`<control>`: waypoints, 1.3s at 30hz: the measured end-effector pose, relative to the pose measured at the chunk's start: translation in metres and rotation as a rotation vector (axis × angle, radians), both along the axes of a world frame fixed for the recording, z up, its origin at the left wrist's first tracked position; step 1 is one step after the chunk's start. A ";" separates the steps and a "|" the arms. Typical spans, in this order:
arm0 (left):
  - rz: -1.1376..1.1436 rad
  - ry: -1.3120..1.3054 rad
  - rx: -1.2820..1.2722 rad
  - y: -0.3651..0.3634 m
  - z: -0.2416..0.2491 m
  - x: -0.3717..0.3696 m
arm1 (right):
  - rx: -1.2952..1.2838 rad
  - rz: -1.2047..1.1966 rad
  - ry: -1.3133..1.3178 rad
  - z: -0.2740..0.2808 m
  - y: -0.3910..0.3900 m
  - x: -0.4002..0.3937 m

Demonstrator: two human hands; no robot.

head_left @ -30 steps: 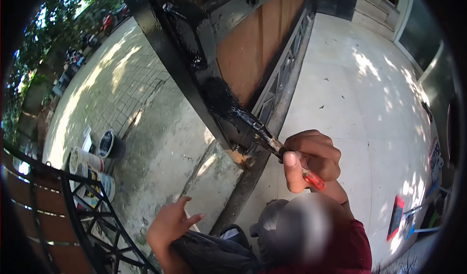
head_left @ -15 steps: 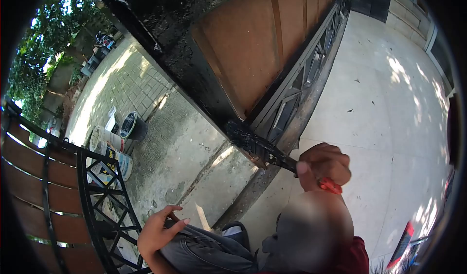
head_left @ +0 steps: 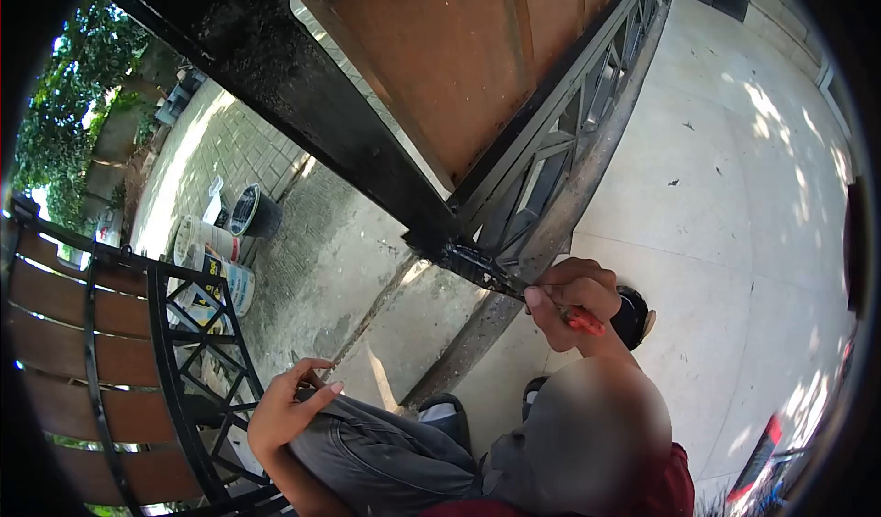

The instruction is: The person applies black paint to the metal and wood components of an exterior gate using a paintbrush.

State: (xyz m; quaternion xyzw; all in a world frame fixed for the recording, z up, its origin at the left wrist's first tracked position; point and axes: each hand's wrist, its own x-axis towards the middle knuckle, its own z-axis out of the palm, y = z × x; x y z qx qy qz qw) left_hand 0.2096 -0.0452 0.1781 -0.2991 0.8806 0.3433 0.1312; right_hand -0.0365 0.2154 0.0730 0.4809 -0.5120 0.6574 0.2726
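Note:
My right hand [head_left: 580, 299] is closed around a paintbrush [head_left: 479, 269] whose red handle end pokes out below the fist. Its bristles are coated in black and touch the lower end of a black metal gate post [head_left: 367, 145], which looks wet and glossy in places. On my knee rests my left hand [head_left: 284, 409], holding nothing, its thumb and fingers apart. Partly hidden behind my right wrist, a round black container [head_left: 630, 318] sits on the tiled floor.
Brown panels [head_left: 436, 67] fill the gate beside the post. Another gate leaf [head_left: 96, 361] stands at left. Beyond it are white buckets [head_left: 225, 278] and a dark bucket [head_left: 255, 212] on the concrete. A floor rail [head_left: 477, 352] runs under the gate.
My right hand and the brush have shifted left and slightly up in view. The gate appears at a changed angle, and the black container now shows behind my wrist. My left hand stays on the knee.

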 end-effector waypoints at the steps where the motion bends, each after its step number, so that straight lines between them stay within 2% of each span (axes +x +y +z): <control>1: 0.008 -0.005 0.011 -0.001 0.000 0.001 | 0.139 0.008 0.001 -0.003 0.008 0.003; 2: 0.008 -0.003 0.014 -0.002 -0.002 0.002 | 0.279 0.015 0.006 -0.003 0.012 0.006; 3: 0.001 0.005 0.014 -0.004 -0.004 0.003 | 0.280 0.015 0.008 0.002 0.016 0.010; 6: -0.007 0.002 0.001 0.000 -0.002 -0.001 | 0.138 -0.017 -0.104 0.018 0.021 0.027; 8: 0.001 -0.001 -0.003 0.002 -0.001 -0.002 | -0.011 -0.251 -0.240 0.023 0.015 0.039; 10: -0.003 0.028 -0.023 0.000 -0.004 0.000 | 0.078 -0.259 -0.165 0.001 0.003 0.040; 12: -0.012 0.038 -0.039 -0.001 -0.006 0.003 | 0.124 -0.340 0.019 -0.029 -0.009 0.047; 14: -0.005 0.053 -0.058 0.000 -0.002 0.004 | 0.153 -0.339 0.090 -0.030 -0.004 0.054; 16: -0.128 -0.013 -0.210 0.007 0.004 0.004 | 0.023 -0.298 -0.141 -0.028 0.005 0.059; 20: -0.244 -0.009 -0.208 0.004 0.006 0.008 | -0.011 -0.341 -0.044 -0.011 -0.016 0.067; 22: -0.223 0.054 -0.200 0.006 0.005 0.018 | 0.197 -0.367 0.171 -0.027 -0.018 0.067; 25: -0.205 0.130 -0.293 0.010 0.012 0.034 | 0.360 -0.402 0.192 -0.036 -0.007 0.089; 26: -0.183 0.133 -0.267 0.009 0.013 0.040 | 0.285 -0.497 0.144 -0.036 -0.009 0.097; 28: -0.350 0.243 -0.212 0.002 0.011 0.046 | 0.191 -0.520 -0.027 -0.034 -0.015 0.107; 32: -0.423 0.334 -0.198 -0.008 0.000 0.058 | 0.549 -0.497 0.233 -0.023 -0.026 0.104; 33: -0.425 0.348 -0.191 -0.011 -0.001 0.059 | 0.495 -0.460 0.285 -0.034 -0.026 0.103; 34: -0.440 0.355 -0.172 -0.013 -0.001 0.060 | 0.579 -0.460 0.233 -0.028 -0.025 0.111; 36: -0.456 0.359 -0.144 -0.018 -0.002 0.064 | 0.589 -0.430 0.318 -0.014 -0.028 0.116; 37: -0.473 0.363 -0.140 -0.020 -0.003 0.065 | 0.443 -0.430 0.279 -0.016 -0.031 0.114; 38: -0.490 0.368 -0.137 -0.022 -0.004 0.065 | 0.431 -0.504 0.304 -0.016 -0.031 0.111; 39: -0.500 0.369 -0.122 -0.024 -0.004 0.066 | 0.583 -0.561 0.403 -0.020 -0.026 0.106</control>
